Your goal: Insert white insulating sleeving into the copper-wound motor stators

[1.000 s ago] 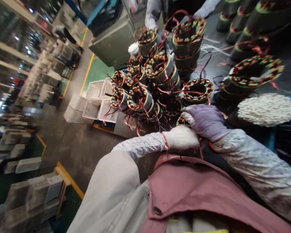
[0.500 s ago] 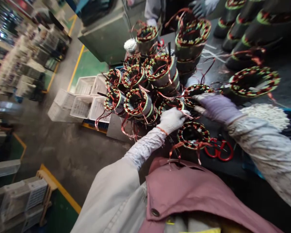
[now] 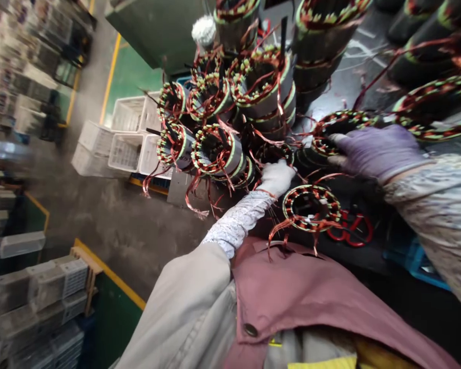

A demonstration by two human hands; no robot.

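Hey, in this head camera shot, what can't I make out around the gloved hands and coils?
Left hand, head view: most fingertips hidden behind its own glove.
Right hand, head view: its glove hides some fingers and part of the wound ring.
Red scissors, head view: blades lost in the dark.
Large coil, head view: cut off by the right edge.
Upper-left goods, head view: too blurred to identify.

A white glove (image 3: pixel 273 180) with an orange-red cuff edge (image 3: pixel 268 193) covers the left hand (image 3: pixel 278 174); a purple one (image 3: pixel 388 148), the right hand (image 3: pixel 380 152). Pale, speckled oversleeves (image 3: pixel 236 220) wrinkle along both forearms, the right one stained. The jacket (image 3: pixel 184 287) is light grey-beige, the apron (image 3: pixel 311 292) dusty pink with a dark, round snap (image 3: pixel 250 329).
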